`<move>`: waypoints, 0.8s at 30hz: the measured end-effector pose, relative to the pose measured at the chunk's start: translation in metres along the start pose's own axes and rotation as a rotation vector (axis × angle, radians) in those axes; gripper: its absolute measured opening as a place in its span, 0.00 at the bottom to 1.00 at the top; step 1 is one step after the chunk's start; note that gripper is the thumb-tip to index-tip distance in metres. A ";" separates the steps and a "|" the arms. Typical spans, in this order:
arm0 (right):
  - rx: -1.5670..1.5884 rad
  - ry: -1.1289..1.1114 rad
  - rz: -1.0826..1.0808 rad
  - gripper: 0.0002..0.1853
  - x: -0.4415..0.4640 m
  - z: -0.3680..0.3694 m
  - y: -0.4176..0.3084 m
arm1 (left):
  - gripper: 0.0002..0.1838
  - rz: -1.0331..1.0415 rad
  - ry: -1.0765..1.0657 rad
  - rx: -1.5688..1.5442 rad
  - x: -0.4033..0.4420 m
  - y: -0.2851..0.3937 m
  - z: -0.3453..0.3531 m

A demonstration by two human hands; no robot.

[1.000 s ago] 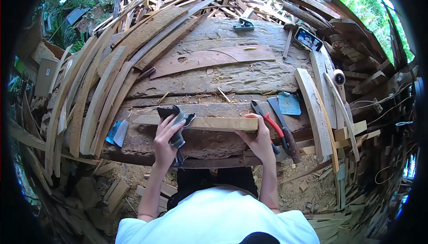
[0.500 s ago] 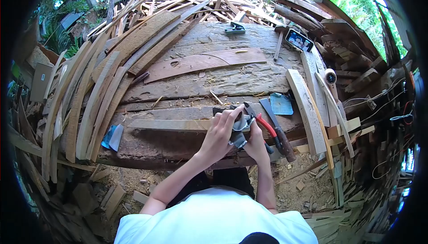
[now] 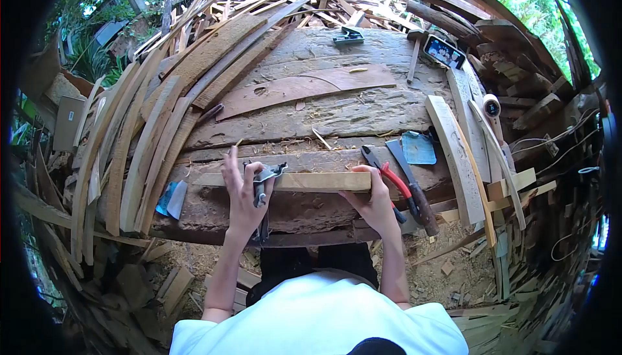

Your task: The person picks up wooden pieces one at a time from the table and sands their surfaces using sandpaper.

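Observation:
A squared wooden strip lies crosswise along the near side of the weathered wooden workbench. My left hand is at its left part, gripping a grey metal tool, by its shape a spokeshave, with some fingers raised. My right hand is closed around the strip's right end, thumb on the near side. Just right of it lie red-handled pliers and a flat chisel with a dark wooden handle. The spokeshave's underside and its contact with the strip are hidden.
Blue sandpaper lies beyond the chisel; another blue piece is at left. Long boards line the left, a thick plank the right. A small hand plane, hammer and phone sit farther back.
The hands have separated. My left hand has moved left with the spokeshave, while my right hand has let go of it and taken hold of the strip's right end.

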State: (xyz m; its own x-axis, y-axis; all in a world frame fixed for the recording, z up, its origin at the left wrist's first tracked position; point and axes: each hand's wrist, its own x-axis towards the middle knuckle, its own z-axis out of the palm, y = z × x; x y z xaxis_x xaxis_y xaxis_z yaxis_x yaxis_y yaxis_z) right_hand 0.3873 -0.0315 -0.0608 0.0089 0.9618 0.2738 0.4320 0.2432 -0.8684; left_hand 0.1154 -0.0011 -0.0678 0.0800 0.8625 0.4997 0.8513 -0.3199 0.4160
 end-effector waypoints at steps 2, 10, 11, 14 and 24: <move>-0.003 0.002 -0.003 0.26 0.000 -0.001 0.000 | 0.15 -0.044 -0.075 -0.052 0.004 -0.003 0.001; -0.003 -0.007 -0.008 0.27 -0.001 -0.003 -0.004 | 0.18 0.172 -0.149 -0.167 0.017 0.077 0.025; 0.026 -0.017 0.029 0.27 -0.002 -0.003 -0.003 | 0.20 0.221 -0.181 -0.204 0.018 0.094 0.030; 0.055 -0.047 0.019 0.27 -0.006 -0.006 0.008 | 0.23 0.271 -0.245 -0.388 0.020 0.123 0.043; -0.002 -0.008 0.003 0.28 -0.001 -0.002 0.000 | 0.18 -0.011 -0.104 -0.071 0.002 0.041 0.028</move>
State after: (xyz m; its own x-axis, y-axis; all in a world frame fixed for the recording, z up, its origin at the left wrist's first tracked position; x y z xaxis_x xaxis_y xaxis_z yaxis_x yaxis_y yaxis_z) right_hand 0.3892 -0.0328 -0.0605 0.0030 0.9634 0.2682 0.4336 0.2404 -0.8684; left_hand 0.1655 -0.0012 -0.0710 0.1271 0.9012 0.4144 0.8137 -0.3337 0.4761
